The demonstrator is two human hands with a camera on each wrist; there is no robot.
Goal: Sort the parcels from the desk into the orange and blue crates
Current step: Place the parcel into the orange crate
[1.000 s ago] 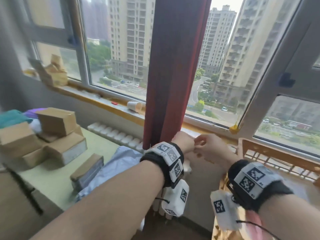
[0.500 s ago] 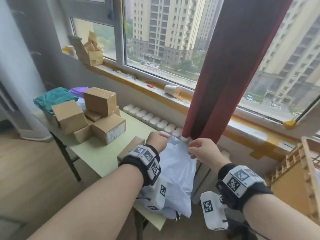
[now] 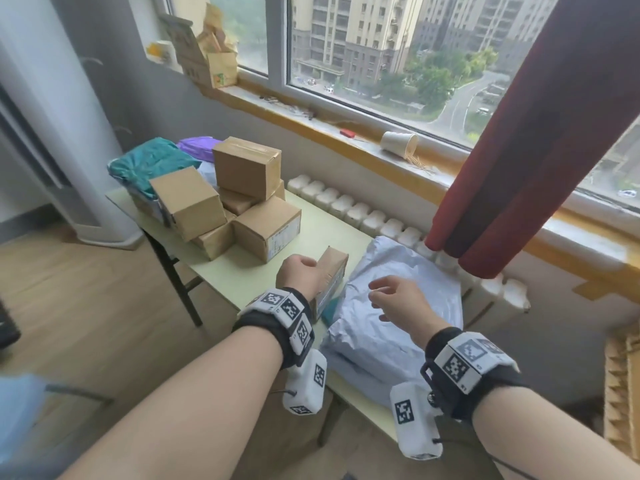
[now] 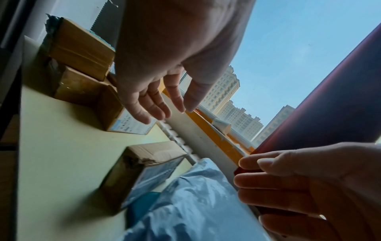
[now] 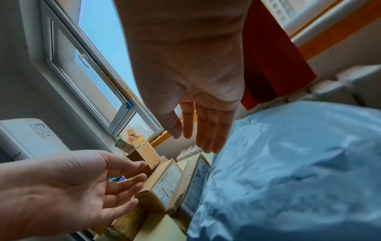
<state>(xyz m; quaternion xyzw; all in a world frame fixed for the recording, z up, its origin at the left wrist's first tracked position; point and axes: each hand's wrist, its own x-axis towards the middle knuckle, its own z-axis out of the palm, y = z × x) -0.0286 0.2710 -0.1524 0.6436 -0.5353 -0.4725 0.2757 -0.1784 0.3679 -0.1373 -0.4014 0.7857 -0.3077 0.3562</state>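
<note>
Several brown cardboard boxes are piled on the pale green desk, with a teal bag and a purple bag behind them. A small brown parcel lies near the desk's front, beside a big grey-blue mailer bag. My left hand hovers at the small parcel's left side, fingers straight, holding nothing. My right hand hovers over the mailer bag, fingers loose and empty.
The orange crate shows at the right edge, on the floor past the desk. A red curtain hangs over a white radiator behind the desk. A blurred blue object sits at the lower left. Wooden floor lies left of the desk.
The view has swung left and down from the window to the desk. Both hands have come apart and lowered, the left to the small parcel, the right over the mailer bag.
</note>
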